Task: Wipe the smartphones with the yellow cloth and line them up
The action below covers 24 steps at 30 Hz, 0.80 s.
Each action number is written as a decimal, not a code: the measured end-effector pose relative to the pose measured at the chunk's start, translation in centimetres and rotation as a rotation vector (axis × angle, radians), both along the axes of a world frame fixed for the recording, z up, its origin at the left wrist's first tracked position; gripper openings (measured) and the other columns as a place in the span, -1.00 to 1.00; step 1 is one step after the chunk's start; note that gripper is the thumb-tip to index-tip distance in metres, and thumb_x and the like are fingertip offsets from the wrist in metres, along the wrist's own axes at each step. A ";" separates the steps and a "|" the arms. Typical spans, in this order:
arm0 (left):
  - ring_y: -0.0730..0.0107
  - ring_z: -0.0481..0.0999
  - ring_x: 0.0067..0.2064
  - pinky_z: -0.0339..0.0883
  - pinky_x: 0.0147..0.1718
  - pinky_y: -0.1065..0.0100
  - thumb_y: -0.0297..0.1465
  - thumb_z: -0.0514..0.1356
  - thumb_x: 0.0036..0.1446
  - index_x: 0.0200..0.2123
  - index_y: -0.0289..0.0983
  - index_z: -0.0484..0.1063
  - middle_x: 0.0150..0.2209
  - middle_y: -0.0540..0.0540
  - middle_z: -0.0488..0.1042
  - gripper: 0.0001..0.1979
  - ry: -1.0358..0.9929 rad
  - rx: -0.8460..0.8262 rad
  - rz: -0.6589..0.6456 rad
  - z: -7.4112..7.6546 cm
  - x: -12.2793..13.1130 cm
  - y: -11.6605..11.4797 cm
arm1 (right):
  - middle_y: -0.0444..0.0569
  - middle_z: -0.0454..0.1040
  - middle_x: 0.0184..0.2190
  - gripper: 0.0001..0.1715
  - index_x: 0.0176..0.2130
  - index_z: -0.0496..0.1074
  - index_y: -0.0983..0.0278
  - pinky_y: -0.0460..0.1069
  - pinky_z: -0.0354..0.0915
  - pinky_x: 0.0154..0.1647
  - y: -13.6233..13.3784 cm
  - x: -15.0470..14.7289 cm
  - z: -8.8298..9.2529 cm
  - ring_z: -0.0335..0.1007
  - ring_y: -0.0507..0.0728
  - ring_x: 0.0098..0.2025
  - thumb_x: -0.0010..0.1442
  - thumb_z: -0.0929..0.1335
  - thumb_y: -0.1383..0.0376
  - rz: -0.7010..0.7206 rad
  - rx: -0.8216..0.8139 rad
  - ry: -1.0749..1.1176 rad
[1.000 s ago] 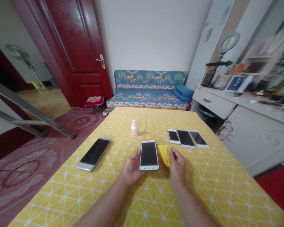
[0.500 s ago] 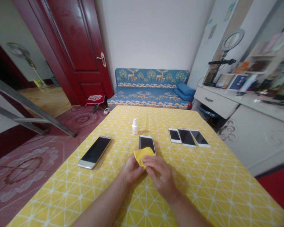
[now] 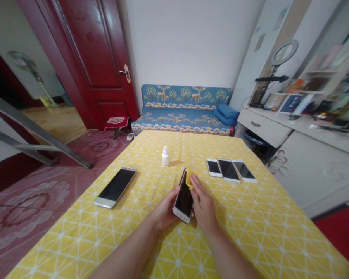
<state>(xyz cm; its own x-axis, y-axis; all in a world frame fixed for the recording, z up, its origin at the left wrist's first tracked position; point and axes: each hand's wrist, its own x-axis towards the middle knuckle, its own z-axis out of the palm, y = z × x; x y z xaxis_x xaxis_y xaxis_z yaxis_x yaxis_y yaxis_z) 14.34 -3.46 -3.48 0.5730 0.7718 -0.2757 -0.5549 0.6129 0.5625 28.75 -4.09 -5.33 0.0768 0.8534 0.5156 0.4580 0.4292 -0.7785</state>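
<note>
A smartphone (image 3: 184, 202) with a dark screen and white lower border rests in my left hand (image 3: 166, 211), whose thumb lies on its left edge. The phone is tilted, its top end leaning right. My right hand (image 3: 203, 201) is closed on a small yellow cloth (image 3: 189, 180), which touches the upper right part of the screen. Fingers of the left hand beneath the phone are mostly hidden. Beyond the phone stands a small white bottle (image 3: 165, 157), upright on the table.
A larger phone (image 3: 116, 187) lies on the left of the yellow patterned tablecloth (image 3: 235, 232). Three white-framed phones, the middle one (image 3: 228, 170) largest, lie side by side on the right. A blue sofa (image 3: 180, 112) stands past the far edge, a white cabinet (image 3: 322, 166) to the right.
The phone has tilted and turned, showing most of its screen. The cloth has slid from the phone's lower part to its upper right edge, bunched smaller in my right hand.
</note>
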 end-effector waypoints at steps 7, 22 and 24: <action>0.29 0.55 -0.38 0.34 -0.47 0.41 -0.13 0.17 0.13 0.07 -0.33 0.37 -0.29 -0.25 0.56 -0.48 0.125 0.211 -0.141 0.7 0.0 -0.6 | 0.11 0.34 0.17 -0.49 0.19 0.30 0.26 0.22 0.17 0.22 0.0 0.8 0.4 0.23 0.22 0.22 0.31 0.20 0.17 -0.139 -0.046 0.210; 0.37 0.51 -0.40 0.34 -0.38 0.43 -0.12 0.18 0.12 -0.34 -0.34 0.52 -0.45 -0.14 0.53 -0.63 0.047 0.077 -0.008 0.8 1.4 -1.2 | -0.03 0.29 0.21 -0.52 0.16 0.32 0.12 0.26 0.13 0.26 -1.6 -0.8 1.3 0.04 0.19 0.32 0.32 0.18 0.41 0.118 0.207 -0.130; 0.35 0.53 -0.34 0.36 -0.32 0.42 -0.21 0.21 0.11 -0.33 -0.34 0.52 -0.42 -0.15 0.54 -0.71 0.009 0.053 0.030 0.4 1.6 -1.2 | -0.02 0.31 0.20 -0.51 0.17 0.32 0.12 0.26 0.16 0.25 -2.0 -1.1 1.5 0.05 0.20 0.31 0.31 0.19 0.42 0.155 0.239 -0.159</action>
<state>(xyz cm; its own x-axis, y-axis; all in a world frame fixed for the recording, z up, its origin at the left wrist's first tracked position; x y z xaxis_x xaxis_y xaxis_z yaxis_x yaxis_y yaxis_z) 15.95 -4.63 -3.12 0.5470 0.8023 -0.2389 -0.5676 0.5653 0.5985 27.65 -6.05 -3.79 -0.1419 0.7022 0.6977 0.4809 0.6650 -0.5714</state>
